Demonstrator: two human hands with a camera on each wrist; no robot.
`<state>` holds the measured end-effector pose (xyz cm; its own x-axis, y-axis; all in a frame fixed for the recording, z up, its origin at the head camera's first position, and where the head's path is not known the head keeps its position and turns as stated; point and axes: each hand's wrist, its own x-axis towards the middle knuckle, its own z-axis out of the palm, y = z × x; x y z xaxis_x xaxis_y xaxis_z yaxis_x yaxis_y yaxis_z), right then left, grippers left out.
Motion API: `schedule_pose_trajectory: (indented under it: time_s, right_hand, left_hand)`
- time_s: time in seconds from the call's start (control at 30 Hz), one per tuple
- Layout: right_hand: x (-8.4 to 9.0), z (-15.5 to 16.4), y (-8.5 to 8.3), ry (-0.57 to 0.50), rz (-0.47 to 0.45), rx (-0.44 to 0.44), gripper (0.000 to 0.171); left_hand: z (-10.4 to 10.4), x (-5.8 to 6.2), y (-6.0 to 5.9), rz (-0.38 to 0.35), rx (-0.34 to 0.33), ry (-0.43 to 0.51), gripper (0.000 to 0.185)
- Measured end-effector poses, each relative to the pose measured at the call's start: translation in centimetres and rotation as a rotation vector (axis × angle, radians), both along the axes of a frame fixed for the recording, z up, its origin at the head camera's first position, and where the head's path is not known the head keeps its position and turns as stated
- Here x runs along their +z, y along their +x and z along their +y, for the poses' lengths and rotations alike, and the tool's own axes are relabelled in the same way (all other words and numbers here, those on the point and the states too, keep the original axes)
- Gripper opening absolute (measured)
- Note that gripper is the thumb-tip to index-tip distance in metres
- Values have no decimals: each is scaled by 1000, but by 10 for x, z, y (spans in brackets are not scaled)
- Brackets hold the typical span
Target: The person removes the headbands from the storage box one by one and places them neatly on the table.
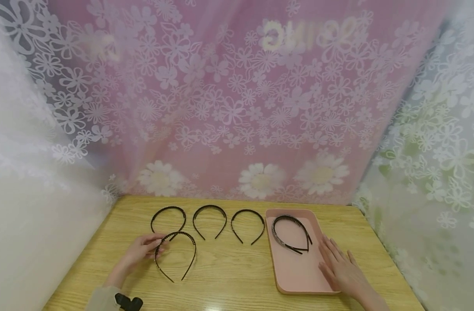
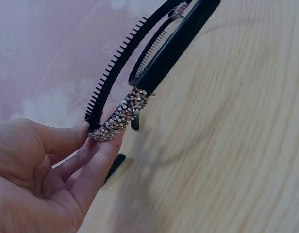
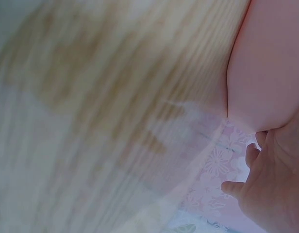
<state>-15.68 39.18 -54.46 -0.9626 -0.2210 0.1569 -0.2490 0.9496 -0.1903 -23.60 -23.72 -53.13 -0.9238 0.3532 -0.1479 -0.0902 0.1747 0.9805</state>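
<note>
Low in the left of the head view, the left hand (image 1: 141, 250) pinches the beaded end of a rhinestone headband (image 1: 175, 255) between thumb and fingertips (image 2: 98, 145), its arch resting on the wooden counter (image 1: 229, 276), probably a light grip suited to so thin a band. The right hand (image 1: 342, 270) lies flat and relaxed, grasping nothing, on the pink tray (image 1: 299, 276) at lower right, seemingly steadying it. Another headband (image 1: 291, 233) lies in the tray; three black headbands (image 1: 210, 220) sit in a row above.
</note>
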Motion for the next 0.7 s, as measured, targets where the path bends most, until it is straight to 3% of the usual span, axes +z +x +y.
schedule_pose_trajectory:
  time_s: [0.33,0.7]
  right_hand:
    - [0,-1,0,0,20,5,61]
    - [-4,1,1,-6,60,22,60]
  left_hand:
    - [-24,-8,11,-95,-20,37,46]
    - [-42,-8,18,-93,-31,-32,45]
